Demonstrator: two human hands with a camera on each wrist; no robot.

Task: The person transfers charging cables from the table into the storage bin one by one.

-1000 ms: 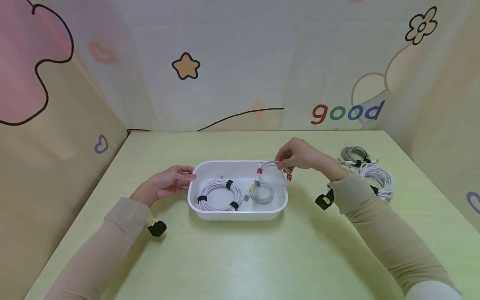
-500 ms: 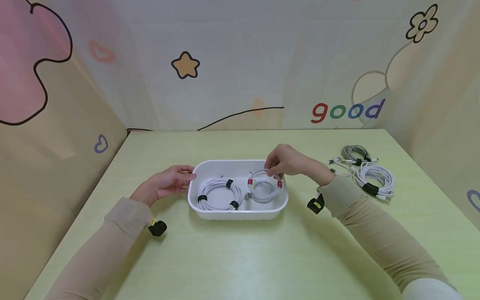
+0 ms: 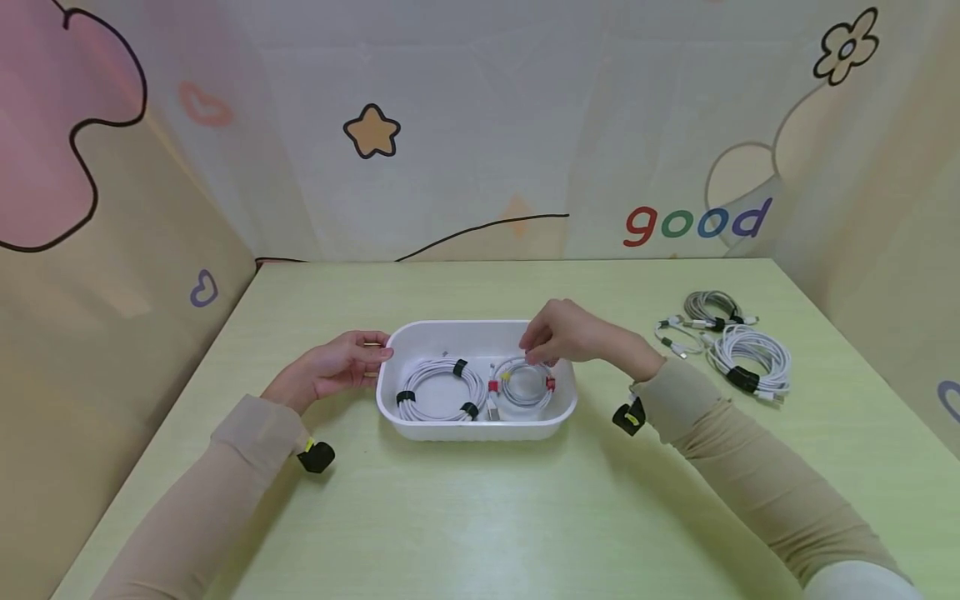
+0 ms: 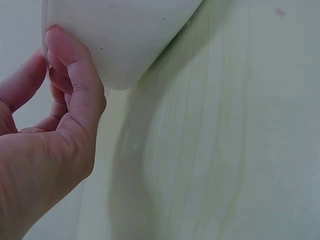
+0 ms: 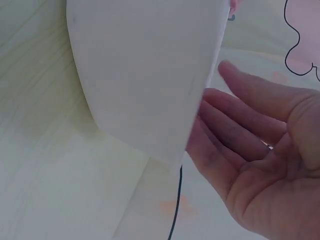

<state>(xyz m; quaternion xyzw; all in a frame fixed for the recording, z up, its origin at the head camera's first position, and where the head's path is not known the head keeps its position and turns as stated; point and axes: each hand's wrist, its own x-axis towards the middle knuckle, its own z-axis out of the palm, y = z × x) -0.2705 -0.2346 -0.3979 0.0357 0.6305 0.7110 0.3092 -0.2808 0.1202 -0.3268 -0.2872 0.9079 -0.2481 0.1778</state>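
My left hand [image 3: 333,367] pinches the left rim of a white plastic tub [image 3: 450,431], thumb inside and fingers outside; the left wrist view shows the fingers [image 4: 82,75] on its outer wall. A white coiled cable with black ties [image 3: 480,390] lies in the tub's left half. On the right, a white coiled cable with red ties [image 3: 492,387] lies around a smaller coil with a yellow tie [image 3: 506,377]. Over that side is my right hand [image 3: 566,332], fingertips right at the red-tied coil's far edge. In the right wrist view its thumb [image 5: 250,85] stands apart from the fingers, whose tips the tub hides.
At the table's right back lie a grey coiled cable [image 3: 705,305], a larger white coil with a black tie [image 3: 768,354] and a short thin white cable [image 3: 667,343]. A patterned cloth [image 3: 480,125] hangs behind the table [image 3: 450,517] and along its sides.
My right hand has moved left and lower, bringing the red-tied coil from the tub's right rim down around the yellow-tied coil. The thumb and fingers now stand apart. My left hand stays at the rim.
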